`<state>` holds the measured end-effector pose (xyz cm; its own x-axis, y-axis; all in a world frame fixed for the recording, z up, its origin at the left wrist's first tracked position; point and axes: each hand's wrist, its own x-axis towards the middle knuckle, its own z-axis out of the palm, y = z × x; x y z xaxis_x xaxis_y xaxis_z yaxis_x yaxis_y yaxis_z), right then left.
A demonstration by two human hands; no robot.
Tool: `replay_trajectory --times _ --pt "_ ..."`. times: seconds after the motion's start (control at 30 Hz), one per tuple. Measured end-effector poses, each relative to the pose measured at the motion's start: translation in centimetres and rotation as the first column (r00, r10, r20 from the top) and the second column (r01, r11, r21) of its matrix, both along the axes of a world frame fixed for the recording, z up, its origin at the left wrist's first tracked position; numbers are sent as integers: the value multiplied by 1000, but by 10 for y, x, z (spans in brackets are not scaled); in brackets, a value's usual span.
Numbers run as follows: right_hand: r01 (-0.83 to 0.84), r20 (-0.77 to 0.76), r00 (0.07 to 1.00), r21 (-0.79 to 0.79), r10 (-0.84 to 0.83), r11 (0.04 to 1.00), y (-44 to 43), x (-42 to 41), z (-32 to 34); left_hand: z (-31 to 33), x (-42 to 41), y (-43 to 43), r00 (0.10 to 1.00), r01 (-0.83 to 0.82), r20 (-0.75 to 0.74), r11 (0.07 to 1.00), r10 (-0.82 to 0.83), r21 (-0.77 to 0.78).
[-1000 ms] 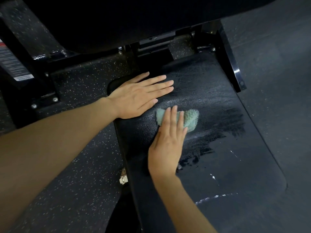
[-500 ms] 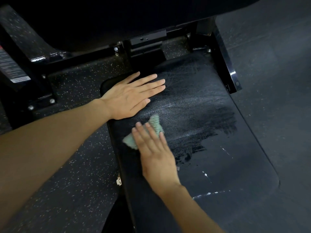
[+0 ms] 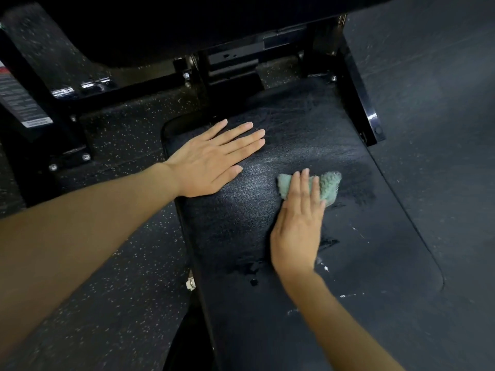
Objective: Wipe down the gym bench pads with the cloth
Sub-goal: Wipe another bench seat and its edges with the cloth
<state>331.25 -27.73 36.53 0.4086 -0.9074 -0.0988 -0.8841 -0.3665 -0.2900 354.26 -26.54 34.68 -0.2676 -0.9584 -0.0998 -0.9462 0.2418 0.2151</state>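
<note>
Lying crosswise on the bench (image 3: 375, 263) (long axis left-right), the cloth (image 3: 329, 183) is pressed under the flat, straight-fingered right hand (image 3: 297, 228); the left hand (image 3: 209, 162) is laid flat alongside.

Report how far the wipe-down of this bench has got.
Done: the far half of the seat pad shows a streaky wiped sheen. In hand: the right hand presses the green cloth mid-pad; the left hand rests flat at the far left corner. Left: the near half, with white specks, and the upper pad, too dark to judge.
</note>
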Motion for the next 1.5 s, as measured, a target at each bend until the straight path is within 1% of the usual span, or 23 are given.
replay_trajectory --times 0.1,0.23,0.33,0.4,0.47,0.53,0.73,0.87,0.93,1.0,1.13,1.17,1.2,1.27,1.37,1.5 --pt "-49 -1 999 -6 49 999 38 16 2 1 -2 1 1000 -4 2 1000 4 -3" --pt "-260 3 966 22 260 965 80 29 7 1 -5 2 1000 -12 7 1000 12 -7" --pt "-417 -17 908 28 418 908 78 23 8 2 -6 3 1000 -12 22 1000 12 -8" --pt "-484 -18 874 36 485 874 65 13 7 2 -8 4 999 -9 35 1000 10 -10" --pt "-495 -3 868 33 496 868 50 2 6 3 -9 4 999 -10 38 1000 11 -12" --pt "-472 6 882 11 472 881 33 -7 5 3 -12 5 999 -26 42 1000 26 -12" --pt "-431 31 901 -20 432 902 -28 -41 3 4 -29 10 993 -106 57 994 108 -28" --pt "-474 -9 880 -5 474 880 -79 -70 3 4 -40 11 989 -135 50 991 136 -22" --pt "-462 -3 887 17 463 886 -100 -81 5 5 -47 12 987 -147 64 989 148 -32" --pt "-416 19 909 32 416 909 -105 -82 5 5 -53 12 985 -155 68 987 157 -37" --pt "-205 49 977 -9 205 979 -74 -58 3 6 -59 11 980 -186 66 981 189 -47" --pt "-181 49 982 -1 181 983 -63 -51 4 6 -61 11 979 -192 65 980 195 -46" --pt "-202 30 979 19 202 979 -49 -45 4 6 -63 11 977 -198 65 979 201 -44" --pt "-325 6 946 54 325 944 -20 -37 5 7 -67 10 974 -211 70 977 214 -44" --pt "-443 97 895 62 436 894 10 -33 9 8 -72 9 969 -232 82 972 235 -43" --pt "-593 67 804 43 590 804 -4 -46 9 10 -80 8 966 -243 79 969 246 -45"
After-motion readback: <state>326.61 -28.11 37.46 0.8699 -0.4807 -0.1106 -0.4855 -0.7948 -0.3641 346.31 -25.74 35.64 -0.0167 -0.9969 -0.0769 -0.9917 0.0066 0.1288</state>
